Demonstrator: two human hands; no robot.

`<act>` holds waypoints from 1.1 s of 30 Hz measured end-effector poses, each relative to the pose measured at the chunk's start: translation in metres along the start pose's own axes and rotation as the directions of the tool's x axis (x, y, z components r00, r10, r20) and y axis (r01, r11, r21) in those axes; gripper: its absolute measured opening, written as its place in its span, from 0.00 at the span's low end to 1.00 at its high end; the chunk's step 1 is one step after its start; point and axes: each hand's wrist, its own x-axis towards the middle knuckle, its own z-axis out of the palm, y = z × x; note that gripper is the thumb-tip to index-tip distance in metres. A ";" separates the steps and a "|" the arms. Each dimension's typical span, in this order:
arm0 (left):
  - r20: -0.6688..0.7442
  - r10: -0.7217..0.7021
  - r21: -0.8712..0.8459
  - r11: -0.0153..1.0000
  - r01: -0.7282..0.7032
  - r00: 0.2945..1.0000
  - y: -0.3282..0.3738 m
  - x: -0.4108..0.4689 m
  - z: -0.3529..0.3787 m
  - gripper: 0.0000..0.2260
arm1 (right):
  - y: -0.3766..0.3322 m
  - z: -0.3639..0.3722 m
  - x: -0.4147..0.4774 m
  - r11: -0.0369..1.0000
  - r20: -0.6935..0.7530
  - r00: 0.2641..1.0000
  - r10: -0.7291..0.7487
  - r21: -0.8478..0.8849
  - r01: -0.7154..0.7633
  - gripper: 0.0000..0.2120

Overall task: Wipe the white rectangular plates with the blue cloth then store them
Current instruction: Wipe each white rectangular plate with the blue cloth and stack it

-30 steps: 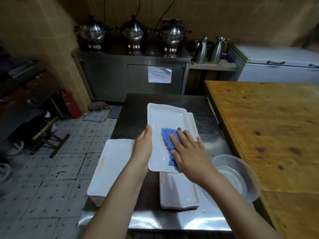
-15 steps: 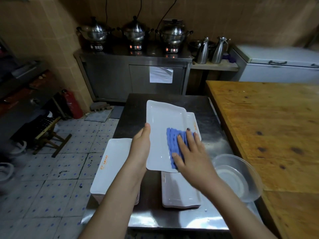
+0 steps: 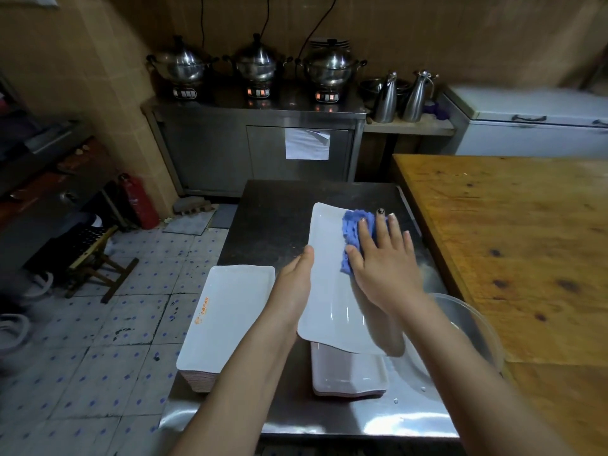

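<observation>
A white rectangular plate (image 3: 332,291) is held tilted above the steel table (image 3: 273,218). My left hand (image 3: 296,284) grips its left edge, thumb on top. My right hand (image 3: 381,261) lies flat with straight fingers on the blue cloth (image 3: 353,225), pressing it against the far right part of that plate. Under the held plate a stack of white plates (image 3: 348,373) lies on the table. Another stack of white plates (image 3: 227,317), with an orange mark on its top plate, stands at the table's left edge.
A clear bowl (image 3: 467,327) sits at the table's right side, next to a big wooden table (image 3: 513,245). Behind stand a steel cabinet (image 3: 256,146) with three pots, two steel jugs (image 3: 401,97) and a white chest freezer (image 3: 533,123). Tiled floor with a stool (image 3: 92,258) lies left.
My right hand has slid the blue cloth from the plate's middle toward its far end. The plate has tilted and shifted a little to the right. My left hand keeps its hold.
</observation>
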 end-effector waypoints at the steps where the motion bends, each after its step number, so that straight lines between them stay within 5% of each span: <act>1: -0.006 0.010 0.002 1.000 -0.010 1.000 0.000 0.001 -0.001 0.13 | -0.004 0.003 -0.007 0.999 0.018 0.999 -0.040 0.017 0.040 0.28; 8: -0.043 0.032 0.046 0.998 -0.030 0.999 0.000 0.003 -0.004 0.15 | -0.038 0.019 -0.050 0.924 0.051 0.923 -0.381 0.067 0.378 0.37; 13: -0.005 0.055 0.102 0.993 -0.055 0.998 0.001 0.003 -0.001 0.18 | -0.034 0.005 -0.010 0.956 -0.007 0.958 -0.286 0.070 0.286 0.25; 22: -0.038 0.032 0.010 0.999 -0.032 0.999 0.002 -0.001 -0.022 0.13 | -0.018 0.008 -0.013 0.999 0.017 0.999 -0.033 0.018 0.033 0.26; 29: -0.119 0.032 -0.093 0.995 -0.044 0.992 0.002 0.006 -0.022 0.15 | -0.050 0.009 -0.052 0.945 0.139 0.938 -0.317 0.132 0.300 0.27; 33: -0.090 -0.022 -0.084 0.996 0.014 0.996 0.002 0.006 -0.019 0.14 | -0.035 0.010 -0.032 0.958 0.095 0.955 -0.282 -0.022 0.285 0.28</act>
